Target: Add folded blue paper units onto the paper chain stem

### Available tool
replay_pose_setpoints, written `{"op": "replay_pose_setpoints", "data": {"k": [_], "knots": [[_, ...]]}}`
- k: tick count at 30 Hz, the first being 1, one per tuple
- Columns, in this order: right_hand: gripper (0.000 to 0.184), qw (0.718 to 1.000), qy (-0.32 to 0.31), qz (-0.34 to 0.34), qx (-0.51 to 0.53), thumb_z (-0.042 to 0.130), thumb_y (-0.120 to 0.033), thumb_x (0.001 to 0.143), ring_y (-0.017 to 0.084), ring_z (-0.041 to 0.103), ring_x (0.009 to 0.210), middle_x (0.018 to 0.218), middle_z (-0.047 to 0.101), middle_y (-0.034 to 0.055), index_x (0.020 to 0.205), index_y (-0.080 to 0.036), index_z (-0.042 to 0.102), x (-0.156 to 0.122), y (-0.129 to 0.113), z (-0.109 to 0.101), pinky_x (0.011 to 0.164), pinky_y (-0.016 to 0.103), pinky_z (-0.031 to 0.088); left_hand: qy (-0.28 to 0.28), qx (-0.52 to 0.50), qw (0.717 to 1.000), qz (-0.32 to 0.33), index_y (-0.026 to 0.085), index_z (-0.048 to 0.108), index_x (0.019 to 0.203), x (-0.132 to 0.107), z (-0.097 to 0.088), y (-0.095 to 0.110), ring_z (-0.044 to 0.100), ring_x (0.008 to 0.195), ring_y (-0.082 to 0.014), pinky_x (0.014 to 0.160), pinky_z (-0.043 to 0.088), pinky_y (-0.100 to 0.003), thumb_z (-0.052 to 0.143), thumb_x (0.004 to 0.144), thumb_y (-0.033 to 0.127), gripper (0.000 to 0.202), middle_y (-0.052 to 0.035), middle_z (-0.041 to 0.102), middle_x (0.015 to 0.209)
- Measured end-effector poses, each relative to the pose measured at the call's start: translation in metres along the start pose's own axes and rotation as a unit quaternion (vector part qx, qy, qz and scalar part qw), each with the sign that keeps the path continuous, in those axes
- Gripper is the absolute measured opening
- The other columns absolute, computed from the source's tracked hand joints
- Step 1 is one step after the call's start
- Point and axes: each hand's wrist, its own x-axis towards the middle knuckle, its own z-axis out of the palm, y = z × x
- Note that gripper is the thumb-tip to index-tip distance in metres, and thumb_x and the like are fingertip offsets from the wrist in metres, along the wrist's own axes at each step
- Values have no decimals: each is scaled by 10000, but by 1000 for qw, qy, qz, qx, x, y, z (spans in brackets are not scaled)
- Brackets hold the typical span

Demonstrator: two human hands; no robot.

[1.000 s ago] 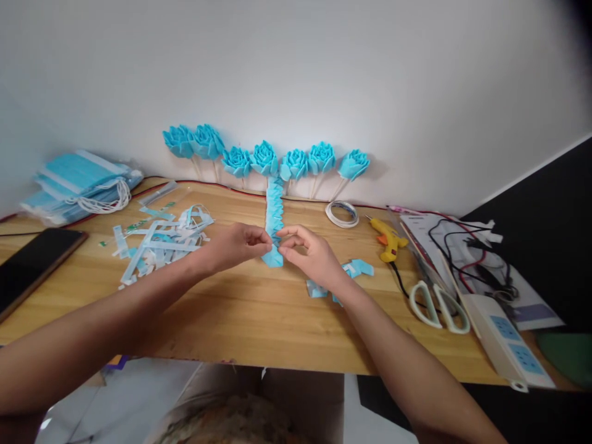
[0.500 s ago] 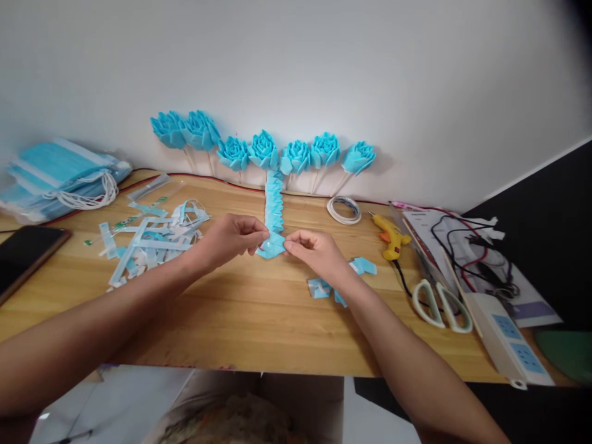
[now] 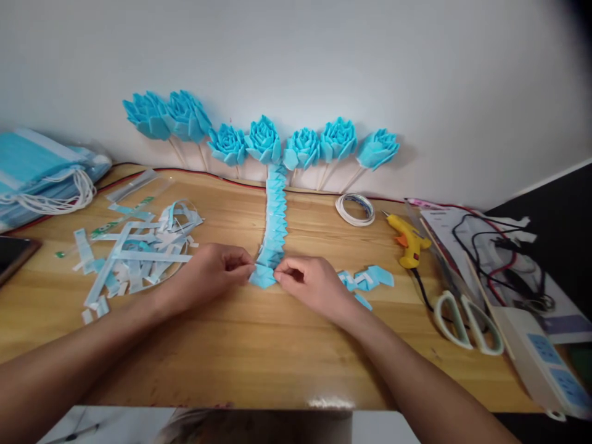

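Note:
A long strip of overlapping, pointed blue folded pieces (image 3: pixel 276 209) runs down the table towards me from beneath the flowers. My left hand (image 3: pixel 215 271) pinches the left edge of its near end between thumb and forefinger. On the other side my right hand (image 3: pixel 317 283) has its thumb and forefinger closed on the right edge of that end. Several loose blue folded pieces (image 3: pixel 379 275) lie just right of my right hand, partly behind it. At the strip's far end, blue fabric flowers (image 3: pixel 263 140) on thin sticks lean against the wall.
Left are cut white and blue scraps (image 3: pixel 134 250), stacked face masks (image 3: pixel 37 166) and a phone (image 3: pixel 13 253). Right lie a tape roll (image 3: pixel 341 209), a yellow glue gun (image 3: pixel 409 242), scissors (image 3: pixel 456 327), cables (image 3: pixel 467 231) and a power strip (image 3: pixel 531 354).
Both hands and the strip's near end appear lower in view, and the strip now curves left near my hands. The camera view has shifted closer to the table. Both pinches stay closed.

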Motion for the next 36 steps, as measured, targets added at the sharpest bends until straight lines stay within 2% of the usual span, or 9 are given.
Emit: {"op": "replay_pose_setpoints", "data": {"k": [4,7,16,23,36], "knots": [[99,999,19,-9,-31,608,-173,816,90,546,646,731,670,-36,734,-198,658,1,1,1,615,217,330,31,63,997,17,154,699,782,2,5,1,452,564,-95,532,312,-197,522,846,341,264,26,565,594],[98,999,19,-9,-40,613,-161,810,94,541,649,716,654,-33,722,-192,640,2,2,2,620,220,328,39,73,996,15,155,704,798,4,6,1,457,557,-97,534,316,-198,512,847,344,273,23,585,599],[123,997,21,-11,-70,605,-147,827,102,524,664,700,612,-27,707,-175,606,5,2,5,633,227,328,16,83,996,-13,160,689,793,11,2,1,501,588,-111,553,323,-205,495,864,382,303,24,614,623],[117,996,37,-11,-84,622,-130,797,103,516,653,695,615,-26,693,-177,596,6,3,7,630,229,325,15,104,993,-46,148,665,720,14,0,13,493,583,-111,546,302,-204,510,838,351,281,27,586,586],[124,992,42,1,-119,617,-144,788,108,509,643,684,616,-21,675,-180,583,8,5,11,620,241,307,10,146,988,-51,151,667,695,18,-2,15,514,582,-116,530,286,-214,515,848,353,296,17,595,588]]}}
